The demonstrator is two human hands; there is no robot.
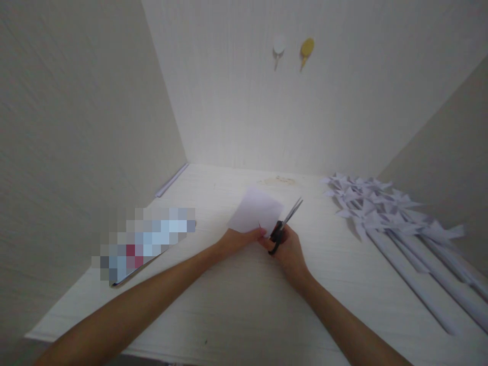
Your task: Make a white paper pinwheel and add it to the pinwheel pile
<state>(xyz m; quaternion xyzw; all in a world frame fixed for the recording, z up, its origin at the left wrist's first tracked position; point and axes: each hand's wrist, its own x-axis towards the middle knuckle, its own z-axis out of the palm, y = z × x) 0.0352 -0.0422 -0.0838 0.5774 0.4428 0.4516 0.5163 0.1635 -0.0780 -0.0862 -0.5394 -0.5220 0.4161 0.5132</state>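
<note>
Left hand [241,238] pinching near edge of small white paper sheet [254,211] above pale wooden table [244,305], right hand [287,250] closed around black-handled scissors [285,221], blades parted, long axis pointing up-right, away from person

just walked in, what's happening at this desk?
A person holds a white paper sheet in the left hand and black-handled scissors in the right hand, blades at the sheet's right edge. A row of white paper pinwheels on rolled sticks lies to the right on the table.
</note>
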